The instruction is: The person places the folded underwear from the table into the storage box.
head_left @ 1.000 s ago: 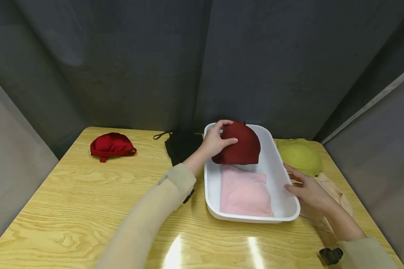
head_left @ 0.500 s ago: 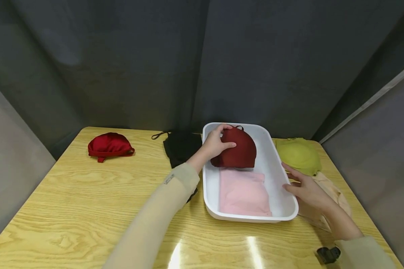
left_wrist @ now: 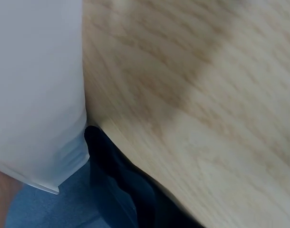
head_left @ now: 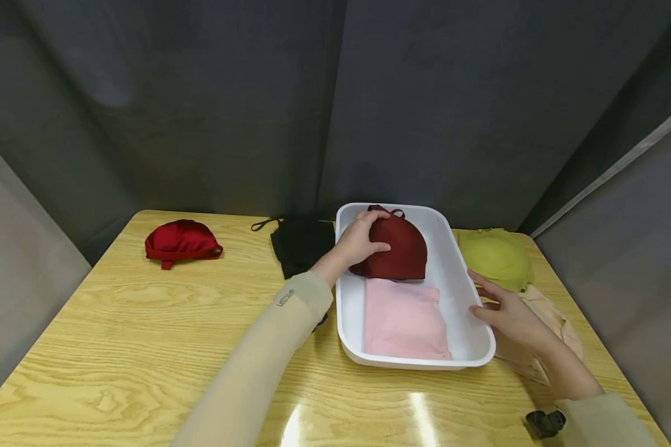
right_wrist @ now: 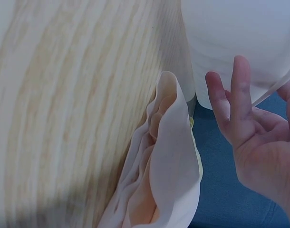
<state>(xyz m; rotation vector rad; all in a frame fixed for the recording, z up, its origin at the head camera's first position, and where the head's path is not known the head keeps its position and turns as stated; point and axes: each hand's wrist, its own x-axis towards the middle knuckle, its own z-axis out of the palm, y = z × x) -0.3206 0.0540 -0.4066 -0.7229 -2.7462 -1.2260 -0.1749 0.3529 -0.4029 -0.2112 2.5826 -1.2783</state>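
A person's left hand [head_left: 360,239] holds a dark red bra [head_left: 405,248] inside the far end of a white tub [head_left: 419,362]; the thumb is set apart on the front of the cup and the fingers bend over its upper edge, a light, half-spread hold. The left wrist view does not show these fingers clearly. The right hand [head_left: 506,313] is at the tub's right wall, fingers loosely straight and parted, the thumb reaching over the rim; it touches the tub without wrapping round it. The only writing is a short line of dark lettering [head_left: 285,298] near the cuff of the cream left sleeve [head_left: 257,360], too small and slanted to read surely. Inside the tub, at its near end, lies a folded pink garment [head_left: 408,320]. Just left of the tub is a black garment [head_left: 303,245] with a thin loop of strap; well to the left sits a shiny red bra [head_left: 184,241], cup side up. Just right of the tub lies a mustard-green bra [head_left: 497,257], and nearer, partly behind the right hand, a folded beige garment [head_left: 553,316]. The table [head_left: 117,341] beneath the tub is yellowish wood with wavy grain, and two bright streaks of light gleam on it in front of the tub. Dark grey curtain [head_left: 229,124] hangs behind the tub, with paler grey panels [head_left: 637,248] off to either side.
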